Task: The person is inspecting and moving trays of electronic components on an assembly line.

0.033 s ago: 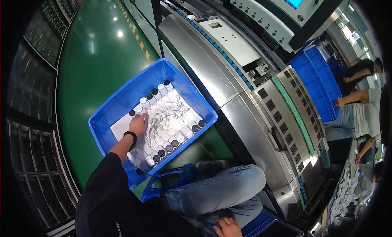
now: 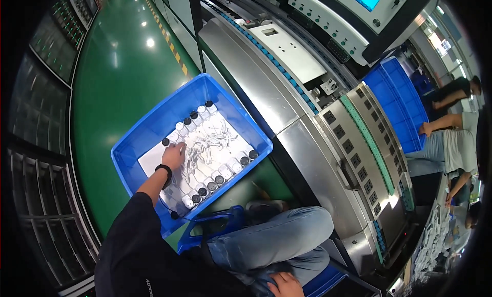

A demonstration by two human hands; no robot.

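Inside a blue plastic crate (image 2: 141, 124), my left hand (image 2: 173, 156) reaches down to the far row of small clear-bodied pieces with round black or white ends. Its fingers are drawn together beside a white-ended piece (image 2: 174, 137); what they grip, if anything, is hidden. White cables (image 2: 210, 138) lie in a loose tangle between this row and a nearer row of similar pieces (image 2: 225, 170). A white sheet (image 2: 152, 158) lies beneath them. At the lower edge, my right hand (image 2: 287, 285) rests on my jeans, fingers partly visible and laid out.
A metal machine with a blue-edged conveyor (image 2: 277, 66) runs along the right of the crate. Beyond it, another person holds a blue crate (image 2: 397, 105). Dark racks (image 2: 43, 194) stand at left beside the green floor (image 2: 110, 82). A blue stool (image 2: 210, 228) is near my legs.
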